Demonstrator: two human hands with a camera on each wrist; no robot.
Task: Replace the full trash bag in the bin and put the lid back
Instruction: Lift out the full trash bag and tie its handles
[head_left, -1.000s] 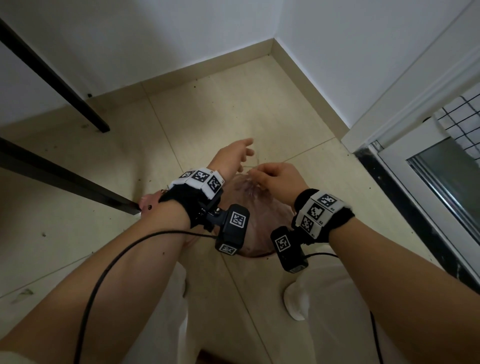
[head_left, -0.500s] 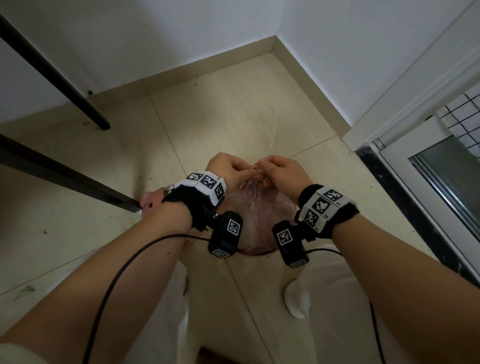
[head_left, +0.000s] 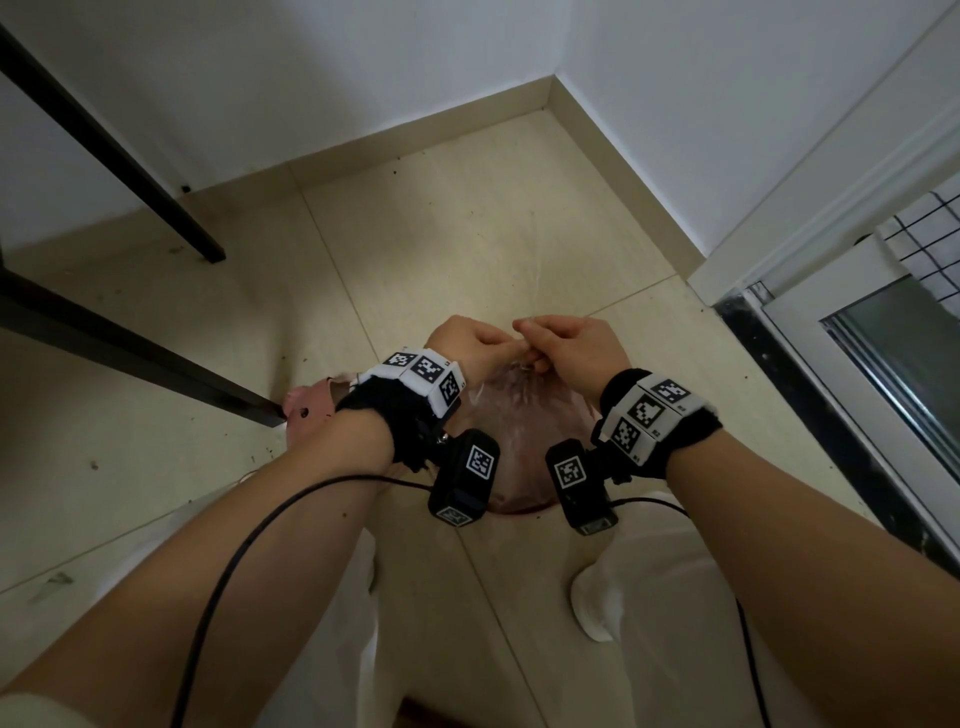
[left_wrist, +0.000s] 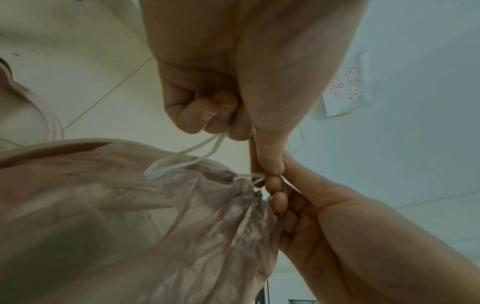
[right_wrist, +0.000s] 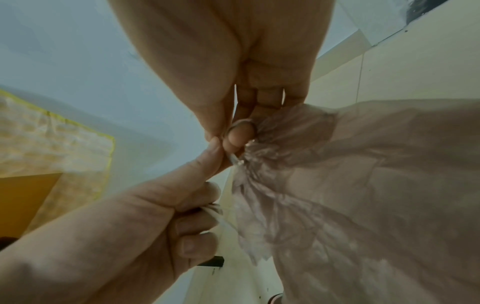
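Observation:
A full, pinkish see-through trash bag (head_left: 519, 431) sits on the floor between my wrists, its mouth gathered into a neck (left_wrist: 246, 185). My left hand (head_left: 493, 345) curls its fingers round a loop of the white drawstring (left_wrist: 187, 156); its thumb meets my right hand at the neck. My right hand (head_left: 530, 343) pinches the drawstring (right_wrist: 235, 162) between thumb and forefinger right at the gathered neck (right_wrist: 272, 131). The bag (right_wrist: 350, 185) hangs below both hands. The bin itself is hidden under the bag and my arms.
A pink plastic lid (head_left: 306, 410) lies on the tiles left of the bag, by a black table leg (head_left: 130, 353). Walls form a corner ahead. A door frame and glass panel (head_left: 883, 353) stand at the right. My white shoe (head_left: 592, 608) is below the bag.
A second ago my left hand was open and stretched past the bag. It has come back, curled round the drawstring and met my right hand at the neck.

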